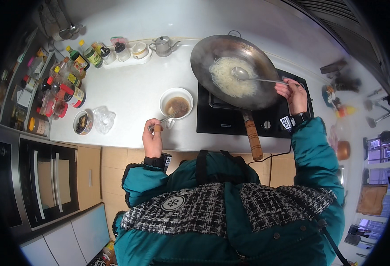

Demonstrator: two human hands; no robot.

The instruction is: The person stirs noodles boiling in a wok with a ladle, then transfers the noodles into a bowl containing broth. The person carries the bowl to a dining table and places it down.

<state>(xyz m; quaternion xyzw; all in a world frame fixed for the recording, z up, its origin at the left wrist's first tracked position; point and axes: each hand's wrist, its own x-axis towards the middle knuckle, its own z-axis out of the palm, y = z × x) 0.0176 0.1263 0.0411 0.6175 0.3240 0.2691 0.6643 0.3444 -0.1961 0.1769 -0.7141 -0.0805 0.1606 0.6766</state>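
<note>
My left hand (153,138) is closed on the handle of a metal spoon (168,116), whose tip dips into a white cup (162,101) of brown liquid with bits in it. The cup stands on the counter, its handle toward me. In my right hand (293,94) is the long handle of a metal ladle (265,80). Its bowl rests over pale noodles (230,73) in steaming liquid inside a large dark wok (259,62). The wok sits on the black stove (243,128), with its wooden handle (253,137) pointing toward me.
Left of the cup lie a crumpled clear plastic bag (103,120) and a small bowl with dark contents (83,122). Bottles (74,95) crowd the counter's left end. Along the back wall stand seasoning jars (122,52) and a metal teapot (162,46). Utensils hang at the right.
</note>
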